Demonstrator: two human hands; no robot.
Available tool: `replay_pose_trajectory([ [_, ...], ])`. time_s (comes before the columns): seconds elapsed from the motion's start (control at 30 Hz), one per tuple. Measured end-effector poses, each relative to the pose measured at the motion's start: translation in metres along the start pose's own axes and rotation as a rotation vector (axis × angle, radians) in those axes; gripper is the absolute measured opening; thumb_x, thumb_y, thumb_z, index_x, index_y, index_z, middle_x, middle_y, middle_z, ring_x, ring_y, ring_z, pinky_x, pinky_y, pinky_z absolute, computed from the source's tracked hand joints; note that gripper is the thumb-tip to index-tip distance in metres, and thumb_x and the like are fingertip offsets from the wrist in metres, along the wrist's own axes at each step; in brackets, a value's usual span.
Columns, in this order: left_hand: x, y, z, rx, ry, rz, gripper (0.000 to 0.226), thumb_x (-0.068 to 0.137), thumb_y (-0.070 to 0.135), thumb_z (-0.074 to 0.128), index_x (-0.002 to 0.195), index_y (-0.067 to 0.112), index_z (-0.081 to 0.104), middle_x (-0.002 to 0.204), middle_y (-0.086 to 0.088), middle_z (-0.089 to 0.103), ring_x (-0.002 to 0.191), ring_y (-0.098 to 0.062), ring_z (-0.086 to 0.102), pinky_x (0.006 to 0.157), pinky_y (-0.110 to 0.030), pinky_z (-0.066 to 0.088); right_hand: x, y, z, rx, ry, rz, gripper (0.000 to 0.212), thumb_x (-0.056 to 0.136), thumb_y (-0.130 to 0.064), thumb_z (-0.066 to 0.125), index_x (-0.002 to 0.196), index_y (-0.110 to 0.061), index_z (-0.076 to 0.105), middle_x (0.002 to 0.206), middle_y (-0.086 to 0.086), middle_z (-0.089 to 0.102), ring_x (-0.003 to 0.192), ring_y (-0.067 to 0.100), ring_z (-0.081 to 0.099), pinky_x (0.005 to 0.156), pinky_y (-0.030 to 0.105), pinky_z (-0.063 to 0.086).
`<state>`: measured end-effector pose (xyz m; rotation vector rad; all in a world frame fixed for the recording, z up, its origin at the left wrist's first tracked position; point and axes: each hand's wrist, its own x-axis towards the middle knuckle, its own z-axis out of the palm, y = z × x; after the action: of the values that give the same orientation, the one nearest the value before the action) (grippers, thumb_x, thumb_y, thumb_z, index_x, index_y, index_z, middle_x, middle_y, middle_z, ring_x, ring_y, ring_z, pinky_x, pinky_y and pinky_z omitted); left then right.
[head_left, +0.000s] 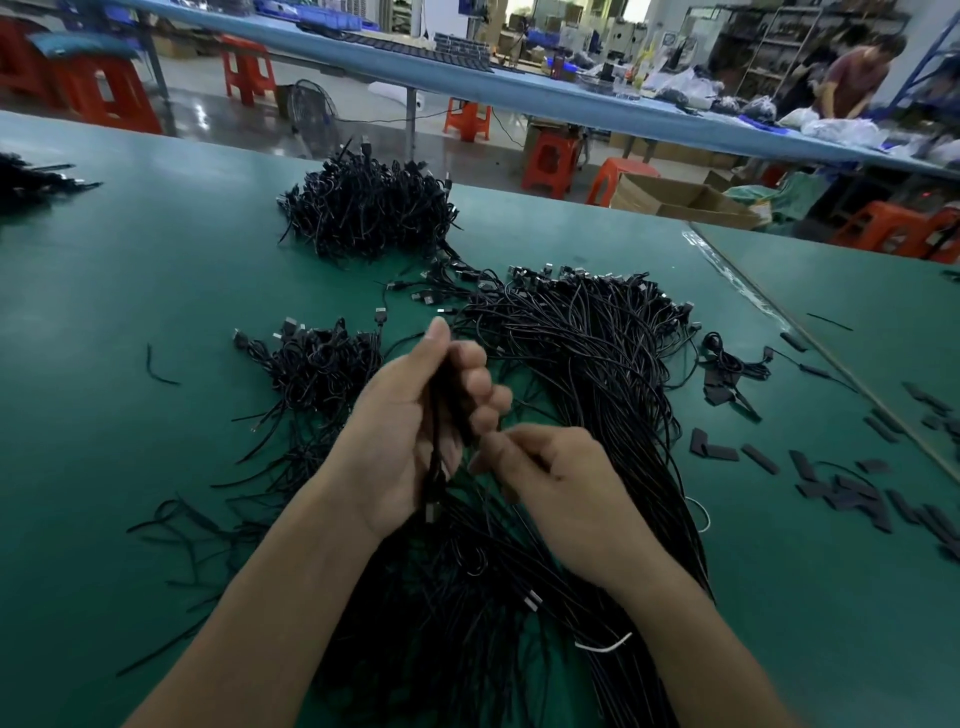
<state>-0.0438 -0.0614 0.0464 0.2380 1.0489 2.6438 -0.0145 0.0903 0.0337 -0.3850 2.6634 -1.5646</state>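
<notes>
My left hand (415, 421) is raised over the green table (130, 291), palm toward me, its fingers curled round a folded black cable (439, 441) that runs down across the palm. My right hand (550, 478) sits just right of it, thumb and fingers pinching the cable near my left little finger. Beneath both hands lies a long sheaf of loose black cables (587, 364) with plugs at its far end.
A small heap of bundled cables (317, 364) lies left of my hands and a bigger heap (369, 208) sits farther back. Short black strips (852, 488) are scattered at the right. Beyond the table edge stand orange stools, boxes and another bench with a person (852, 78).
</notes>
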Motion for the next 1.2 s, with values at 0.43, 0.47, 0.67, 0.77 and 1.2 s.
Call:
replay_pose_trajectory([
  [0.43, -0.005, -0.006, -0.003, 0.921, 0.018, -0.063, 0.063, 0.105, 0.040, 0.040, 0.067, -0.001, 0.069, 0.053, -0.019, 0.058, 0.046, -0.024, 0.054, 0.048, -0.031, 0.047, 0.000, -0.031, -0.016, -0.226, 0.023, -0.202, 0.016, 0.093, -0.024, 0.067, 0.077, -0.024, 0.068, 0.076, -0.014, 0.063, 0.073, 0.004, 0.061, 0.065, 0.018, 0.048],
  [0.47, -0.007, -0.005, -0.003, 0.914, -0.003, -0.129, 0.065, 0.107, 0.039, 0.037, 0.062, 0.006, 0.070, 0.049, -0.013, 0.058, 0.043, -0.021, 0.055, 0.045, -0.023, 0.045, 0.001, -0.031, -0.020, -0.165, 0.059, -0.196, 0.014, 0.091, -0.023, 0.070, 0.078, -0.026, 0.070, 0.076, -0.016, 0.065, 0.071, 0.000, 0.061, 0.064, 0.013, 0.046],
  [0.67, -0.010, -0.005, -0.004, 0.681, -0.172, -0.189, 0.062, 0.102, 0.054, 0.040, 0.051, 0.018, 0.045, 0.041, 0.003, 0.033, 0.035, -0.012, 0.037, 0.042, -0.017, 0.033, 0.009, -0.026, -0.032, 0.038, 0.118, -0.191, 0.012, 0.089, -0.020, 0.070, 0.079, -0.024, 0.068, 0.071, -0.013, 0.064, 0.066, 0.001, 0.056, 0.063, 0.016, 0.046],
  [0.77, -0.010, -0.003, -0.006, 0.573, -0.242, -0.194, 0.058, 0.099, 0.052, 0.043, 0.052, 0.020, 0.040, 0.043, 0.003, 0.037, 0.038, -0.013, 0.041, 0.043, -0.020, 0.036, 0.006, -0.024, -0.031, 0.190, 0.038, -0.136, 0.011, 0.085, -0.029, 0.068, 0.080, -0.019, 0.068, 0.075, -0.004, 0.067, 0.072, 0.008, 0.061, 0.069, 0.024, 0.053],
  [1.2, -0.008, -0.010, -0.001, 0.572, -0.107, -0.144, 0.059, 0.095, 0.054, 0.048, 0.048, 0.019, 0.048, 0.052, -0.004, 0.055, 0.050, -0.018, 0.056, 0.048, -0.021, 0.047, 0.003, -0.017, -0.032, 0.303, -0.022, -0.206, 0.007, 0.091, -0.012, 0.066, 0.086, -0.012, 0.062, 0.068, -0.006, 0.067, 0.062, 0.004, 0.063, 0.062, 0.014, 0.049],
])
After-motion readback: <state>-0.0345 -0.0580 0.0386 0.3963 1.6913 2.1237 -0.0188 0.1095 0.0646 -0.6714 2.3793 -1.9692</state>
